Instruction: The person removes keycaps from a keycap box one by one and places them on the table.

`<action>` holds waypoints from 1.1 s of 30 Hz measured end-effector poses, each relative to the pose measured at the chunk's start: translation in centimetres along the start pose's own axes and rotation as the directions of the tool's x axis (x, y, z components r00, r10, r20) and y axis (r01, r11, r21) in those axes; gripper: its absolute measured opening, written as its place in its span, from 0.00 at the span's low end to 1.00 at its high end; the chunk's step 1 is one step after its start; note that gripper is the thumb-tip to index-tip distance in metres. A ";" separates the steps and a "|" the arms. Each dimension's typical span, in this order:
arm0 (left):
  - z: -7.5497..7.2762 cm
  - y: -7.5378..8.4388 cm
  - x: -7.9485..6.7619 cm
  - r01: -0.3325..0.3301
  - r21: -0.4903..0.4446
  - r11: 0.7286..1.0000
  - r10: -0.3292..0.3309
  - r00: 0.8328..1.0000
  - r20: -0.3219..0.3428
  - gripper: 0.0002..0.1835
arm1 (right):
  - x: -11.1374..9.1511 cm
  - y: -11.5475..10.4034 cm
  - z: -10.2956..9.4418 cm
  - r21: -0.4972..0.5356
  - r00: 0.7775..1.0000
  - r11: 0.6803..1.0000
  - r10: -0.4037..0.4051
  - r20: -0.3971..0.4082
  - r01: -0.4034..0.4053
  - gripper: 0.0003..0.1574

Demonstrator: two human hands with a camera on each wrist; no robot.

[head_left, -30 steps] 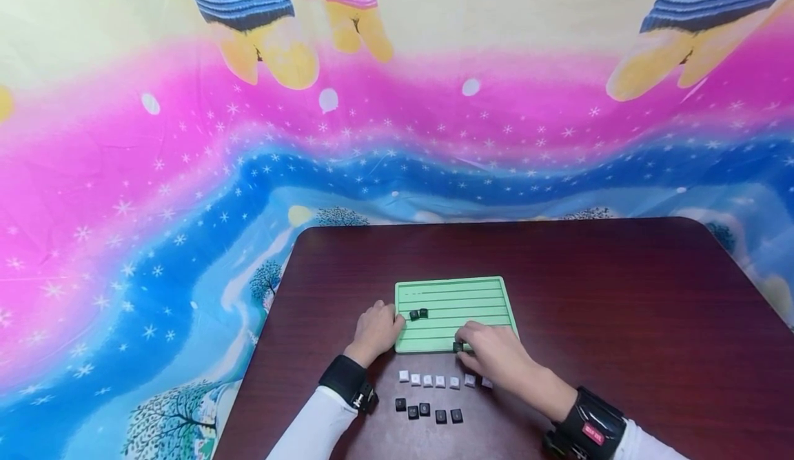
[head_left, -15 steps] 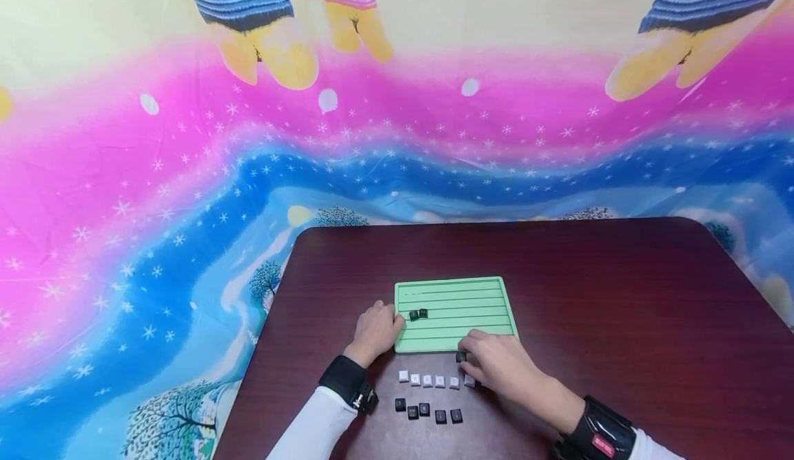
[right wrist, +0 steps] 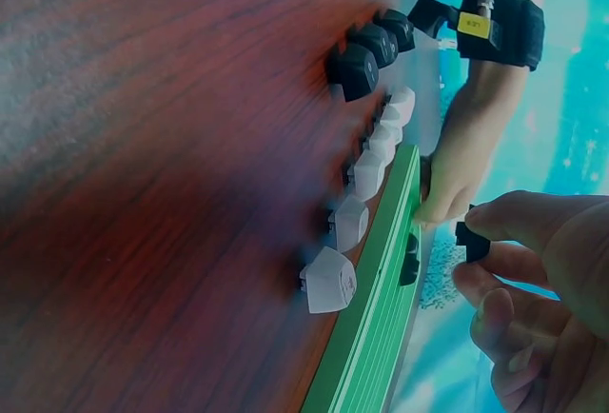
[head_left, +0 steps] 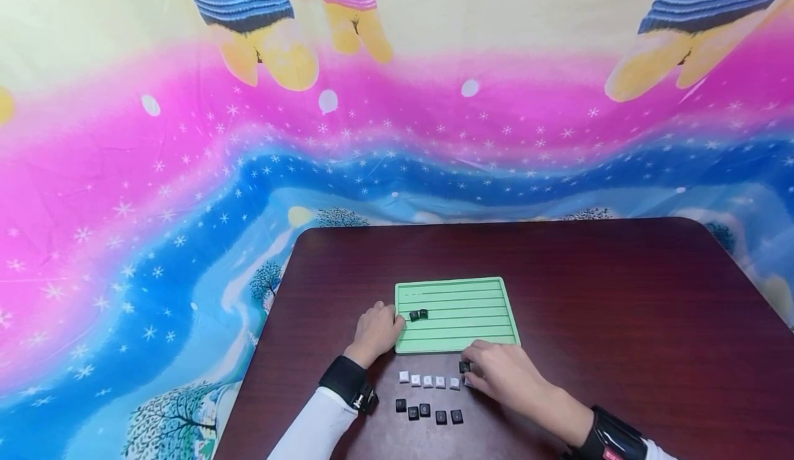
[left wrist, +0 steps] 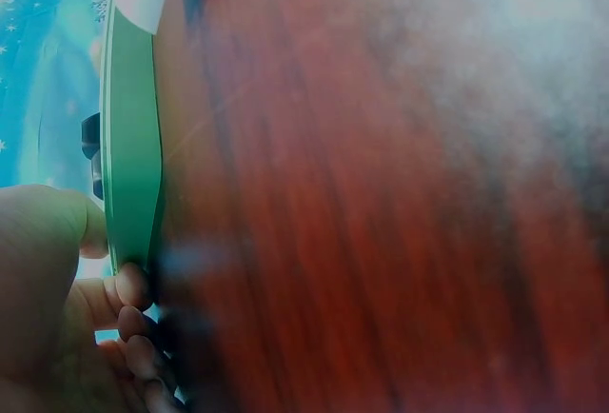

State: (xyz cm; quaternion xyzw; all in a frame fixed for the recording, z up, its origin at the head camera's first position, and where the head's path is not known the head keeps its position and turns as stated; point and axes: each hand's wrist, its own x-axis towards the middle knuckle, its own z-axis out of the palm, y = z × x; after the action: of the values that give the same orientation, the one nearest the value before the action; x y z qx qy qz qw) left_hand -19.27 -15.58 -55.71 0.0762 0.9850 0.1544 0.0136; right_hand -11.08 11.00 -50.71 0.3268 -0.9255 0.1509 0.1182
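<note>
My right hand pinches a black keycap between thumb and fingertips, just in front of the tray's near edge and close to the right end of a row of white keycaps. At its left side, the light green ridged tray is held by my left hand, thumb at the rim and fingers around the corner in the left wrist view. Two black keycaps sit side by side on the tray's left part. My right hand partly covers the last white keycap in the head view.
Nearer to me than the white row lie several black keycaps in an uneven line. Everything rests on a dark reddish-brown table. Behind it hangs a colourful printed cloth.
My right hand has drawn back with the black keycap, from over the tray's front edge towards me and slightly right. The left hand and the tray stay in place.
</note>
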 end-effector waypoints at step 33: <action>-0.1 0.1 -0.2 -0.010 -0.001 1.000 0.010 1.000 -0.004 0.19 | -3.1 -1.6 0.9 0.045 0.991 0.999 -0.028 0.131 0.022 0.15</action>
State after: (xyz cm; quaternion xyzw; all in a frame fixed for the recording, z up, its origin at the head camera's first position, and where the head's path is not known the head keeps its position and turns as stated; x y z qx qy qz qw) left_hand -19.10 -15.52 -55.53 0.0806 0.9845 0.1551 0.0111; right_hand -7.79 11.26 -52.15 0.3502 -0.9235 0.1475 0.0518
